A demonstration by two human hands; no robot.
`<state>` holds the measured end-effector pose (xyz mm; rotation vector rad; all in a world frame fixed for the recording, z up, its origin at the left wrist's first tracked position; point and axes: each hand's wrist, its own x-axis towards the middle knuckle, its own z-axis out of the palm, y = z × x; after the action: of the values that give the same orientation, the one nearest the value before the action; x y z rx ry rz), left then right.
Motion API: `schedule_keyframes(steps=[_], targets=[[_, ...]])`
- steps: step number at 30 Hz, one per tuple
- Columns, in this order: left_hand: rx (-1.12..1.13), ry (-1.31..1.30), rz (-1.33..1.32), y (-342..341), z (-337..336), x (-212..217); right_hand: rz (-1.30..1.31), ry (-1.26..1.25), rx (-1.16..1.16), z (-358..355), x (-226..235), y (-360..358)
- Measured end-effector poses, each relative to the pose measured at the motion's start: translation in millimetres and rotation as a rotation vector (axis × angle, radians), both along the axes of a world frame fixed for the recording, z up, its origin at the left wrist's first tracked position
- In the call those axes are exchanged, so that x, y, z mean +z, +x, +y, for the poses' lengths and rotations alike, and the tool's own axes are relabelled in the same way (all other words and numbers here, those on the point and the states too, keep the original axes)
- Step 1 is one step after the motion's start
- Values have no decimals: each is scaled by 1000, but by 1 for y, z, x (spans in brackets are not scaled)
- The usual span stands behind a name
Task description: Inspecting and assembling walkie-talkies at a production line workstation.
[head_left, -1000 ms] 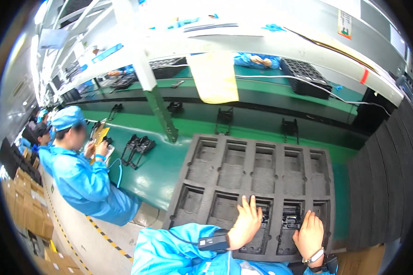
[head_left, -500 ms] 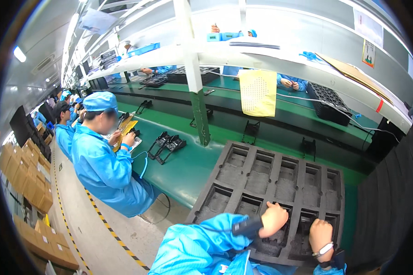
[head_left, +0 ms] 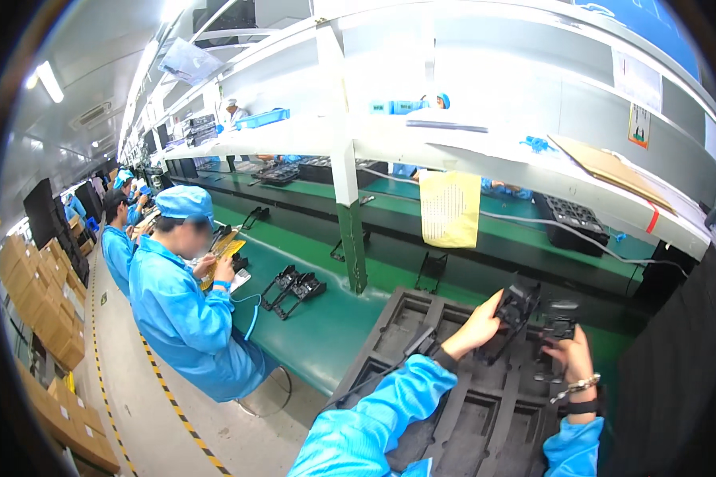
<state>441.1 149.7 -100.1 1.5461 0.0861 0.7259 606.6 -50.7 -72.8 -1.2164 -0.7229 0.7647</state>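
Note:
My left hand (head_left: 477, 327) grips a black plastic bracket-like part (head_left: 519, 305), lifted above the far right portion of a black foam tray (head_left: 501, 439). Close beside it, my right hand (head_left: 573, 354) has its fingers closed on a second black plastic part (head_left: 560, 326), blurred by motion. The tray is divided into rows of rectangular pockets, and the near ones in view hold no parts. My forearms hide some of its left and right pockets.
Several black brackets (head_left: 294, 291) lie on the green bench (head_left: 314, 342) left of the tray. A co-worker (head_left: 184, 310) in blue sits further left. A post (head_left: 350, 238) rises behind the tray, a yellow sheet (head_left: 449, 211) hangs from the shelf, and a dark conveyor runs beyond.
Both hands have risen out of the tray's near pockets and moved toward its far side, each bringing up a black part. The view has tilted upward.

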Motion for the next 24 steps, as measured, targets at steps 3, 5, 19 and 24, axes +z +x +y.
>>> schedule_keyframes(steps=[3,5,19,24], targets=[[-127,-414,-19,12,-6,-22,193,113,59,31,-20,1],[-222,-555,23,4,-9,-23,224,159,42,43,-35,-1],[-369,-856,20,-8,6,1,481,162,413,51,-48,11],[-396,-886,0,-10,9,-8,576,171,448,53,-43,5]])
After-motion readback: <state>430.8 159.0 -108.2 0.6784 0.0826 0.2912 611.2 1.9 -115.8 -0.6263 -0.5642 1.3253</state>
